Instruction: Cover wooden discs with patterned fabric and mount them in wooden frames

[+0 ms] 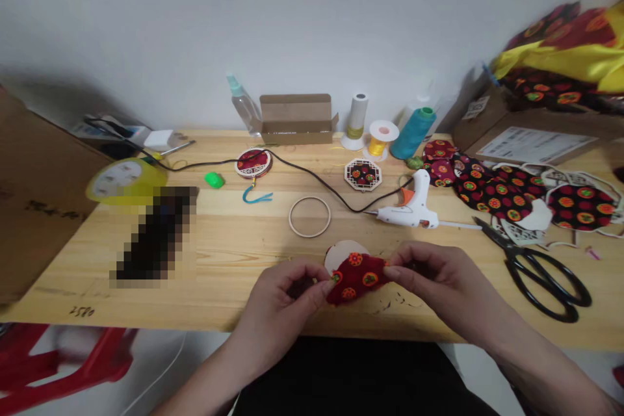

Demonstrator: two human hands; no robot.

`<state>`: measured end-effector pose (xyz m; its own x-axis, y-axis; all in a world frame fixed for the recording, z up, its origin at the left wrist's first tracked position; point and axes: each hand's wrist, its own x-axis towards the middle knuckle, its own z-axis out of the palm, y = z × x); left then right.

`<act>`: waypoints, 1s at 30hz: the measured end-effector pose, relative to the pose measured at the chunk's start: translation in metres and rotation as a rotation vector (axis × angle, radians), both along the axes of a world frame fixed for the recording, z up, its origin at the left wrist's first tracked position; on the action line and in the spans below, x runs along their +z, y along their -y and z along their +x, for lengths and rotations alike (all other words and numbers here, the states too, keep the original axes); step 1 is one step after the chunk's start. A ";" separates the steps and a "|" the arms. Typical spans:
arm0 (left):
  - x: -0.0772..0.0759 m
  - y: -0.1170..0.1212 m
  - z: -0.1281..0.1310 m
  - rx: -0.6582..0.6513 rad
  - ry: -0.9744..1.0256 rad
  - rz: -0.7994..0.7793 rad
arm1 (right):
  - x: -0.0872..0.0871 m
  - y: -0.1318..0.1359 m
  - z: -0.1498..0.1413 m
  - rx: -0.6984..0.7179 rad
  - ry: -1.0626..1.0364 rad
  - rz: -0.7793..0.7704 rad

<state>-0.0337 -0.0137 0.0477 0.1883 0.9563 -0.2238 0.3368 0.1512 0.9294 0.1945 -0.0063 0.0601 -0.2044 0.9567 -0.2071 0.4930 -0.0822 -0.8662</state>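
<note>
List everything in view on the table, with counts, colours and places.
red fabric piece: one, red with round motifs, between the hands
cream disc: one, cream, behind the fabric
wooden ring: one, pale, centre
glue gun: one, white, right of centre
scissors: one pair, black handles, far right
fabric circles: several, black and red patterned, right end
octagonal frame: one, wood with dark fabric, back centre
round frame: one, wood with red fabric, back left
thread cone: one, teal, back
thread spool: one, yellow, back
cardboard box: one, brown, back
tape roll: one, yellow, left
left hand: one, bare, pinching fabric
right hand: one, bare, pinching fabric
</note>
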 end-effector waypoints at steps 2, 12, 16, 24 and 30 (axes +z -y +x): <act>-0.002 -0.001 0.003 -0.003 0.013 -0.139 | -0.007 -0.003 -0.002 0.003 0.046 -0.114; -0.014 -0.013 0.009 -0.006 -0.283 -0.083 | -0.027 -0.017 -0.013 -0.005 0.369 -0.014; -0.022 -0.017 0.010 -0.035 -0.428 -0.009 | -0.030 -0.021 -0.016 -0.014 0.455 0.051; -0.026 -0.020 0.012 -0.052 -0.518 0.022 | -0.038 -0.023 -0.018 -0.024 0.485 0.041; -0.027 -0.021 0.011 -0.059 -0.549 0.034 | -0.037 -0.023 -0.018 -0.031 0.498 0.016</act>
